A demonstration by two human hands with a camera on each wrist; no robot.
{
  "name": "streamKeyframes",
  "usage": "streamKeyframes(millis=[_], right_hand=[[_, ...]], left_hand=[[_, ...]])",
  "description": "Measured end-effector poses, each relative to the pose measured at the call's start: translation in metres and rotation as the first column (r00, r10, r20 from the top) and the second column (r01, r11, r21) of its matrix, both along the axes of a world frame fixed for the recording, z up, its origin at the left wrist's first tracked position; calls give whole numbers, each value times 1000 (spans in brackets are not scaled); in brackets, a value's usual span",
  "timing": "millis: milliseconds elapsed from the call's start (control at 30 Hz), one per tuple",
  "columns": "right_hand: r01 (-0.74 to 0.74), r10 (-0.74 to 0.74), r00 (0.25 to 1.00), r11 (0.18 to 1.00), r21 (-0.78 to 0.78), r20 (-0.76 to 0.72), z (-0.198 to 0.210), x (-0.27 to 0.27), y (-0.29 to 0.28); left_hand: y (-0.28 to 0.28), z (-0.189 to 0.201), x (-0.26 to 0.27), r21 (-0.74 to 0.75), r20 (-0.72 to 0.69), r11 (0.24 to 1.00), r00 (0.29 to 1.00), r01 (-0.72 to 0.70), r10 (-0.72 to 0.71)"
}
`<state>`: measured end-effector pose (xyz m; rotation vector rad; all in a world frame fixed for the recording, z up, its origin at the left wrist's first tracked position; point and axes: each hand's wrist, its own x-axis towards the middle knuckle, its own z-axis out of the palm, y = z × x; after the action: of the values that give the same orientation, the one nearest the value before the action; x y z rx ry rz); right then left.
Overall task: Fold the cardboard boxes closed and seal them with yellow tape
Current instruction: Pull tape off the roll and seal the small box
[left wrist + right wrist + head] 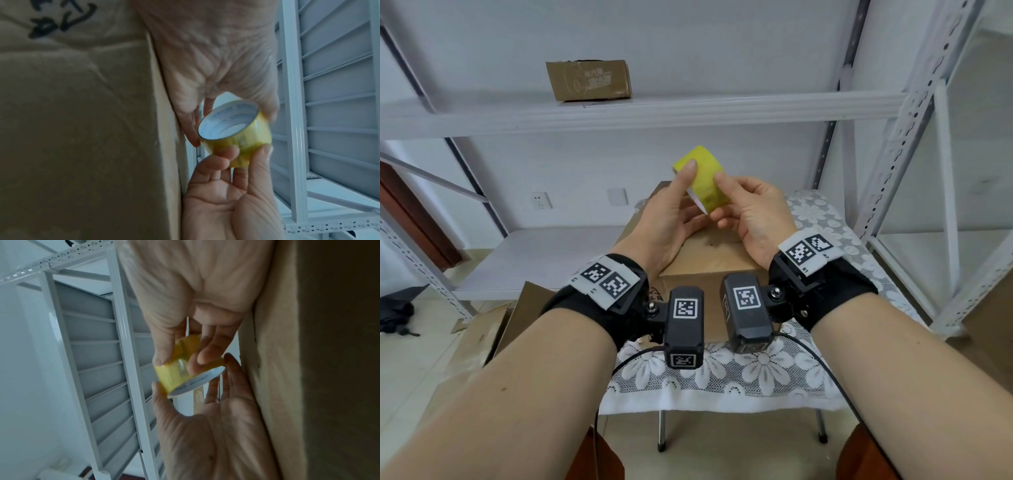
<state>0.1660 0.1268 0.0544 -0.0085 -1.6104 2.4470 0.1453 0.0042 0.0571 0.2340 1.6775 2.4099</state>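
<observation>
A roll of yellow tape [702, 178] is held up in the air between both hands, above a closed cardboard box [709, 260]. My left hand [671, 212] pinches the roll from the left, thumb on its outer face and fingers underneath. My right hand [750, 205] pinches it from the right, thumb on top and fingers curled below. The left wrist view shows the yellow tape roll [234, 129] with its white core facing the camera, and the cardboard box [82, 113] beside it. In the right wrist view my right fingertips [191, 363] press the tape roll [172, 374].
The box stands on a small table with a white lace cloth [722, 377]. A second cardboard box [589, 80] sits on the upper shelf of a white metal rack [640, 113]. Flattened cardboard [482, 335] lies on the floor at the left.
</observation>
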Motion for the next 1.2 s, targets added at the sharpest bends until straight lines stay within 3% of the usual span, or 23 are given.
streamKeyframes(millis=[100,267,400,600,800,1000,1200], right_hand=[[26,-27,999,999,27,17,0,-1,1],[2,0,1000,984,177,-10,-4,-1,-1],[-66,70,997,990,126,-28,-5,-1,-2],[-47,39,998,986,158,50,-3,0,-2],[8,-22,998,968,252,54,-6,-2,-5],[-6,-2,997,993,116,72,-3,-5,-3],[8,-12,999,996,90,43,-3,-5,-4]], left_hand=[[0,-2,2,-17,-31,1000,999,19,-20],[-2,-3,-1,89,-16,996,1000,-6,7],[-6,-2,-3,167,49,986,999,-22,14],[-2,-4,-1,133,-35,991,999,24,-20],[-4,-4,-2,137,7,990,1000,-21,21],[-3,-5,-1,126,-8,992,1000,-4,5],[-4,-3,-3,122,13,993,1000,-5,3]])
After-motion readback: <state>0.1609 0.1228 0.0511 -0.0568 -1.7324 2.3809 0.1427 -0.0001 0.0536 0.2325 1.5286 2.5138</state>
